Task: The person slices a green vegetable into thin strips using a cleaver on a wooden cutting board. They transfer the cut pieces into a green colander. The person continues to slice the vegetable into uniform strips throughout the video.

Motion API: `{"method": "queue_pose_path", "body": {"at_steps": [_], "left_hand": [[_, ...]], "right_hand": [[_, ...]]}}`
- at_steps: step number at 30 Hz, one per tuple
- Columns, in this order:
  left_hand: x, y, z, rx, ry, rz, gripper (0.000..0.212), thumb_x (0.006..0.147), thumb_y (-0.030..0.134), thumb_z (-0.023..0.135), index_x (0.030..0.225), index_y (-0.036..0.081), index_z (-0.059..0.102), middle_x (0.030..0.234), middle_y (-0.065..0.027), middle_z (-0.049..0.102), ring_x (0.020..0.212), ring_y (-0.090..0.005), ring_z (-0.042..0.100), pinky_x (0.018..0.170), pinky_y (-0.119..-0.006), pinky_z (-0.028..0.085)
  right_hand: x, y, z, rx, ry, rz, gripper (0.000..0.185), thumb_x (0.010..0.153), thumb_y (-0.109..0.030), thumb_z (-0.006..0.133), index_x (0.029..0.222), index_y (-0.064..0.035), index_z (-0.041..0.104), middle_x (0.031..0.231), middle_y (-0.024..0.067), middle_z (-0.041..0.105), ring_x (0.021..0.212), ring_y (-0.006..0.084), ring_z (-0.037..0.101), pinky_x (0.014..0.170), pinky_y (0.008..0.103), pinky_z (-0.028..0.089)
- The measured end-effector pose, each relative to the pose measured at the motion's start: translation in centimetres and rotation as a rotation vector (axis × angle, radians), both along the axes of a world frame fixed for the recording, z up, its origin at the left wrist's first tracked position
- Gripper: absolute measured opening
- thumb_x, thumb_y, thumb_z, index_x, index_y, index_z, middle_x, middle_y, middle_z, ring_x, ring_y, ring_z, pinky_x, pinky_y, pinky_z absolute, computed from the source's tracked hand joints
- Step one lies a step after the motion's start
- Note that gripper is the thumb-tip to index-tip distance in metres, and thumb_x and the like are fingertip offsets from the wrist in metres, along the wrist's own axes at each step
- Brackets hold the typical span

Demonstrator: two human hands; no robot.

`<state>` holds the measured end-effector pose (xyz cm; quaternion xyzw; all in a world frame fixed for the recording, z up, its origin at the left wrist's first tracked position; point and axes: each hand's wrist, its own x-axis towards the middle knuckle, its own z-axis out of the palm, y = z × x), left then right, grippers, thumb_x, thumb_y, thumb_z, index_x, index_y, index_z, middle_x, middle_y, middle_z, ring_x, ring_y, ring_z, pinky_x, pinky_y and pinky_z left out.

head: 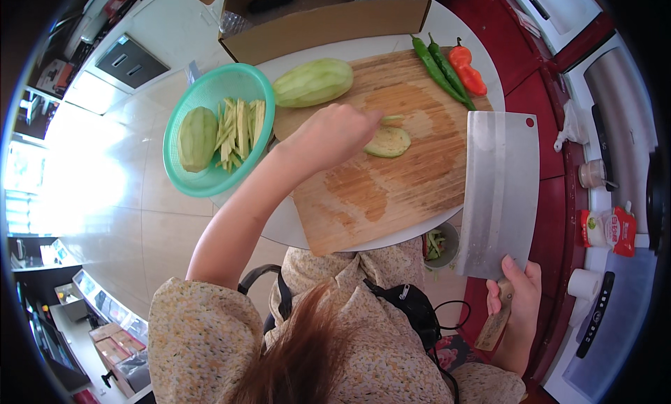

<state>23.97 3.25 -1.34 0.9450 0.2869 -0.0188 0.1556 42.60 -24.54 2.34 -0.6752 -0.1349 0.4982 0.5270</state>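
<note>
My right hand (518, 294) grips the wooden handle of a wide Chinese cleaver (500, 194), its blade upright at the right of the cutting board. My left hand (338, 134) reaches over the wooden cutting board (346, 215), fingers bent down. Beside its fingertips lies a pale oval slice (389, 143), with a thin strip (392, 121) just behind it. The hand hides its own grip, so whether it pinches a piece is unclear. A whole peeled vegetable (314, 82), apparently a green eggplant, lies at the board's far left. Another peeled one (197, 139) and several cut sticks (241, 129) fill the green plastic colander (174, 160).
Two green chili peppers (443, 71) and a red pepper (466, 68) lie at the board's far right corner. An open cardboard box (325, 32) stands behind. Below the table edge is a bowl of peelings (435, 245). Red cabinets (534, 126) line the right side.
</note>
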Motion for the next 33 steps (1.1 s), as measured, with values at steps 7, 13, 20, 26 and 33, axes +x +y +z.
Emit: {"method": "queue_pose_path", "body": {"at_steps": [7,13,20,26,33], "left_hand": [[-6.3,-5.4,-2.1,0.551,-0.559,-0.229,0.032,0.069,0.007,0.061,0.1,0.0,0.059,0.1,-0.0143,0.059,0.094,-0.0283,0.058,0.08,-0.038,0.05],[-7.9,-9.0,-4.5,0.437,-0.427,-0.202,0.036,0.064,0.01,0.065,0.098,-0.001,0.061,0.096,-0.0119,0.059,0.092,-0.0272,0.058,0.078,-0.039,0.051],[-7.6,-11.1,-4.3,0.316,-0.413,-0.08,0.025,0.06,0.006,0.057,0.083,-0.003,0.06,0.087,-0.0109,0.055,0.083,-0.0248,0.055,0.075,-0.034,0.05],[-7.5,-11.6,-4.6,0.318,-0.392,-0.06,0.028,0.059,0.008,0.054,0.083,-0.003,0.061,0.086,-0.0098,0.055,0.082,-0.0236,0.055,0.074,-0.032,0.049],[-7.6,-11.7,-4.7,0.284,-0.402,-0.054,0.029,0.058,0.009,0.055,0.084,-0.004,0.06,0.084,-0.0086,0.054,0.081,-0.0225,0.054,0.075,-0.033,0.048]], "right_hand": [[-0.9,0.7,-0.1,-0.048,-0.121,0.007,0.023,0.088,-0.016,0.053,0.075,0.0036,0.054,0.054,0.0086,0.052,0.037,0.0125,0.046,0.035,0.0235,0.037],[-1.2,4.0,1.4,0.064,-0.746,0.582,0.021,0.087,-0.011,0.053,0.071,0.0026,0.055,0.055,0.0075,0.054,0.04,0.017,0.05,0.038,0.0276,0.038],[-4.1,7.8,2.1,0.189,-1.398,1.207,0.028,0.067,-0.018,0.066,0.083,0.0009,0.055,0.062,0.0077,0.049,0.049,0.0228,0.054,0.046,0.0303,0.045],[-4.8,8.8,2.0,0.152,-1.559,1.306,0.031,0.065,-0.02,0.068,0.082,0.0019,0.055,0.061,0.0062,0.049,0.049,0.0189,0.055,0.044,0.0285,0.044],[-4.4,9.3,2.9,0.116,-1.446,1.369,0.03,0.064,-0.019,0.068,0.08,0.0009,0.054,0.062,0.0077,0.049,0.048,0.0202,0.055,0.044,0.0296,0.044]]}}
